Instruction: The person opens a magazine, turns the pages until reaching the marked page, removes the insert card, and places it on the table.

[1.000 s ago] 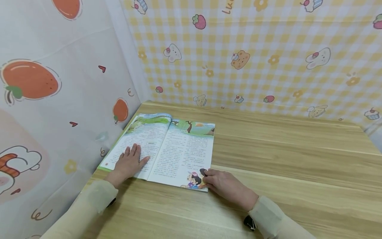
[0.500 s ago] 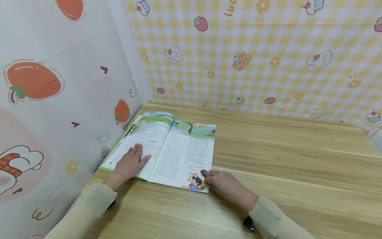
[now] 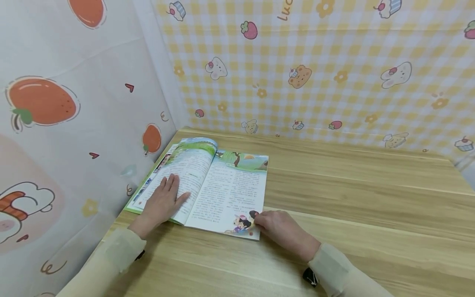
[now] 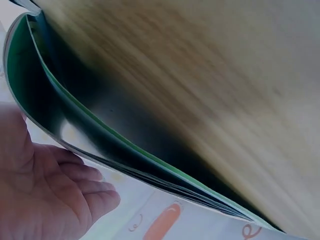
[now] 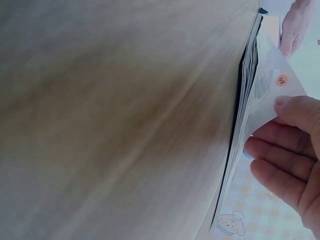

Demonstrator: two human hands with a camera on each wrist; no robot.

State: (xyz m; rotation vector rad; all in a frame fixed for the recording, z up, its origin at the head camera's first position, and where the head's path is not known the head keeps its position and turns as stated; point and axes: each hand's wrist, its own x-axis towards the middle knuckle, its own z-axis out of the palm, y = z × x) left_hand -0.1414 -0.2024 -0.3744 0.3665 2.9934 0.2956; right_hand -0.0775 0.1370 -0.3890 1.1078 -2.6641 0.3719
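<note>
An open magazine [image 3: 226,194] with printed text and colourful drawings lies on the wooden table. My left hand [image 3: 161,203] rests on its left page with the fingers straight and the thumb spread. The left pages bulge near the spine, and a strip of pictures on a page beneath shows along the outer side. At the lower right corner, my right hand [image 3: 283,231] pinches the right page. In the right wrist view, the thumb lies over the page corner [image 5: 265,107], which bends up from the page stack, with fingers behind it. The left wrist view shows the bowed page edges [image 4: 150,175] beside the hand.
The wooden table [image 3: 352,198] extends to the right of the magazine. A white curtain with fruit prints [image 3: 92,123] borders the left side, and a yellow checked cloth [image 3: 315,99] hangs behind the table.
My left hand has shifted slightly right and away from me. The left pages have slid toward the spine, bulging more and uncovering a pictured page beneath. The right hand stays at the corner.
</note>
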